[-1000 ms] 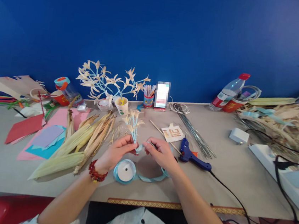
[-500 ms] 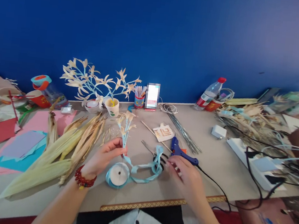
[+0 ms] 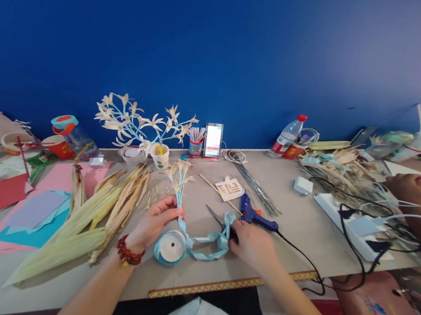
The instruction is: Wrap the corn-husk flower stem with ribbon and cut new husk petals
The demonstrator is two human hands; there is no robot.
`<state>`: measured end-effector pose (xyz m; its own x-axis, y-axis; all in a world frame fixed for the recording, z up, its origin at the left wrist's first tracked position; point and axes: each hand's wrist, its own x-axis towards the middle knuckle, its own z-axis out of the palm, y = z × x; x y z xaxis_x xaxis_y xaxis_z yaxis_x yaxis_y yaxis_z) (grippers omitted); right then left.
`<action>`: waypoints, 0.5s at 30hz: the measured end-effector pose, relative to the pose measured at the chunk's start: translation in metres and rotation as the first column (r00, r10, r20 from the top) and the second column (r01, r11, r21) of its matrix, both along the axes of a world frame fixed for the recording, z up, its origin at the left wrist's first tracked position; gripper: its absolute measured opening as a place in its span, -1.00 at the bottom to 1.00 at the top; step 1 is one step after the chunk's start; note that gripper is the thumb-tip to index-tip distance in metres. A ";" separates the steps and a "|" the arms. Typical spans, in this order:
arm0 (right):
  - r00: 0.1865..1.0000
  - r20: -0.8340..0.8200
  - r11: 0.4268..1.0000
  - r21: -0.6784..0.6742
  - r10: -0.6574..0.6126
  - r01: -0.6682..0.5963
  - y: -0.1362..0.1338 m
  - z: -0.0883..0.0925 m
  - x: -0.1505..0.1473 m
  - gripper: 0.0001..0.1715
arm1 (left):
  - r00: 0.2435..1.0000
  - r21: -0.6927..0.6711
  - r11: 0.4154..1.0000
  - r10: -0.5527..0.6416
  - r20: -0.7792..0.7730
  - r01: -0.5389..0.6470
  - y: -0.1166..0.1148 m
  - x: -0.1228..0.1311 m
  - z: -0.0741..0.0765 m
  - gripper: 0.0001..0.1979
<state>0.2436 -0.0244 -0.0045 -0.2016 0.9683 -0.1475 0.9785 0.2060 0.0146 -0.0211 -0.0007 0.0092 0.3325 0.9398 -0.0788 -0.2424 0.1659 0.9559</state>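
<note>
My left hand (image 3: 163, 214) is closed in a pinch round the stems of a small corn-husk flower sprig (image 3: 179, 178), held upright. Light blue ribbon (image 3: 209, 237) trails from the base of the stems in loose loops over the table. Its spool (image 3: 171, 246) lies flat just below my left hand. At the loops' right end, my right hand (image 3: 250, 242) closes on the dark handles of a pair of scissors (image 3: 216, 215), whose blades point up and left. My fingers partly cover the handles. Close beside that hand lies a blue glue gun (image 3: 257, 216).
Corn husks (image 3: 70, 233) and coloured paper (image 3: 35, 209) lie on the left. Behind stand husk flowers in a paper cup (image 3: 159, 156) and a phone (image 3: 213, 140). Wires (image 3: 258, 187), a power strip (image 3: 339, 223) with cables and another person's hand (image 3: 408, 188) are on the right.
My right hand has moved left and down onto the scissors' handles. My left hand still pinches the flower sprig. Another person's hand has come into clearer view at the right.
</note>
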 end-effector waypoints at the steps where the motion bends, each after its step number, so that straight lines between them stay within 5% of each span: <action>1: 1.000 0.003 1.000 -0.009 0.008 -0.008 0.001 0.002 0.001 -0.85 | 1.000 0.009 1.000 0.004 0.003 -0.004 0.000 0.000 0.001 -0.89; 15: 0.985 -0.168 0.990 -0.139 -0.025 0.001 -0.004 0.049 0.063 -0.80 | 0.963 0.266 0.927 0.269 0.020 -0.264 -0.001 -0.006 0.004 -0.87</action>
<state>0.3064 -0.0284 0.0445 -0.2226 0.9437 -0.2448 0.9669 0.1816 -0.1793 -0.0275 -0.0015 0.0130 0.0675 0.9813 0.1805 -0.2270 -0.1610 0.9605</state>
